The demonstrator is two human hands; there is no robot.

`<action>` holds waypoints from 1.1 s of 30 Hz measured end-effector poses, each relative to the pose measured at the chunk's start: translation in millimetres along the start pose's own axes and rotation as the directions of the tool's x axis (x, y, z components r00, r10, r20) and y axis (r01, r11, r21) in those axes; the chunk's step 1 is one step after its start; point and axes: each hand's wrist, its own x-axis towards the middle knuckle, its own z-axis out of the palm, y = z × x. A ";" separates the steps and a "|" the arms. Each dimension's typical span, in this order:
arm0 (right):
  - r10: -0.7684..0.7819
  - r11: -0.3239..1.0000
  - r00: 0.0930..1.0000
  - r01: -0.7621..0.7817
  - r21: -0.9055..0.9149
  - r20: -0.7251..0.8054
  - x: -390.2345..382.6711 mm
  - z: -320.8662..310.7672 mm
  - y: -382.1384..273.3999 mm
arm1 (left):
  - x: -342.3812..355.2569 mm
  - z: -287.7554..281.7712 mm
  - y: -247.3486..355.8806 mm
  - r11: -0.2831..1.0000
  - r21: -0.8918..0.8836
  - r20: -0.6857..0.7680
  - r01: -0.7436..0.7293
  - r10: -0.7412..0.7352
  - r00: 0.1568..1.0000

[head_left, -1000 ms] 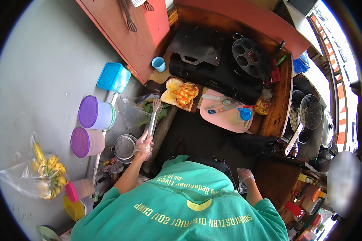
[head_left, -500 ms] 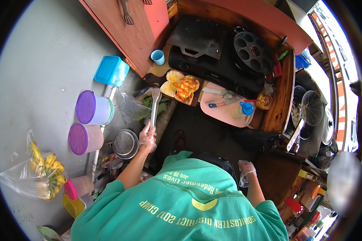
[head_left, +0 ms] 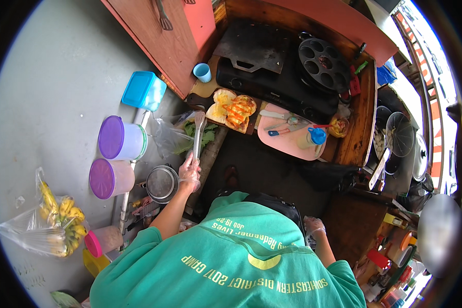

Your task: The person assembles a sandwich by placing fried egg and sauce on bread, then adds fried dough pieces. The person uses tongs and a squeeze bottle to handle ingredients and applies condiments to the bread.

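My left hand (head_left: pixel 190 173), in a clear plastic glove, is closed round the handle end of metal tongs (head_left: pixel 198 134). Their tips point away from me, beside leafy greens (head_left: pixel 208 134) in a clear bag. Just right of the tips, bread with yellow spread (head_left: pixel 218 111) and a browned filling striped with orange sauce (head_left: pixel 239 110) lie on a wooden board (head_left: pixel 203 91). My right hand (head_left: pixel 314 226), also gloved, hangs low by my right side, away from the food. Its fingers are mostly hidden, so its grip is unclear.
A black stove (head_left: pixel 262 92) carries a flat griddle and a round moulded pan (head_left: pixel 324 64). Right of the bread, a pink board (head_left: pixel 285 138) holds knives and a blue-lidded container (head_left: pixel 315 136). Purple-lidded tubs (head_left: pixel 112 137) and bagged bananas (head_left: pixel 66 220) are at left.
My right hand has dropped slightly closer to my body. The tongs stay in my left hand at nearly the same place, and the food looks unchanged.
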 end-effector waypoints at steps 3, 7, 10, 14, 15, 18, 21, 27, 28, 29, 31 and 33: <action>-0.023 1.000 0.999 0.023 0.019 -0.034 -4.0 3.0 -8.1 | -2.8 3.0 1.5 1.000 0.014 0.034 0.009 -0.010 0.999; -0.056 0.991 0.998 0.058 0.124 -0.024 -0.6 4.9 -19.1 | -7.4 9.4 -6.0 1.000 -0.010 0.067 0.007 -0.006 0.998; -0.073 0.983 0.997 0.076 0.165 -0.025 3.9 6.1 -18.8 | 1.5 10.7 -14.0 0.999 -0.054 0.044 -0.007 0.010 0.999; -0.029 0.996 1.000 0.030 0.078 -0.010 7.4 7.4 -11.1 | 31.3 5.8 -19.4 0.993 -0.028 0.130 -0.112 0.115 0.985; -0.052 0.996 0.999 0.052 0.070 -0.010 7.7 7.3 -9.1 | 34.4 3.1 -20.6 0.932 0.118 0.119 -0.342 0.329 0.937; -0.021 0.999 0.999 0.022 0.026 -0.036 6.7 6.8 -4.6 | 29.5 -3.2 -19.8 0.557 0.574 0.173 -0.601 0.635 0.753; -0.046 0.998 0.998 0.044 -0.044 -0.050 1.3 6.6 -2.0 | 7.3 -8.7 -8.4 0.152 0.811 0.272 -0.565 0.756 0.595; -0.050 0.998 0.998 0.049 -0.042 -0.040 -6.1 6.5 -4.3 | -5.2 -4.2 35.8 -0.201 0.734 0.545 -0.648 0.744 0.387; -0.066 0.998 0.998 0.065 -0.011 -0.024 -5.9 7.0 -4.4 | -6.1 -2.2 41.2 -0.243 0.726 0.575 -0.644 0.728 0.374; -0.056 0.998 0.998 0.056 0.010 -0.022 -5.3 7.7 -4.0 | -7.3 0.1 46.0 -0.280 0.733 0.598 -0.620 0.700 0.391; -0.047 0.998 0.999 0.048 0.044 -0.019 -4.8 10.0 0.1 | -10.2 4.2 55.6 -0.357 0.730 0.643 -0.582 0.648 0.408; -0.037 0.997 0.999 0.038 0.074 -0.015 -2.5 12.3 5.1 | -12.7 8.7 66.1 -0.390 0.725 0.671 -0.567 0.583 0.458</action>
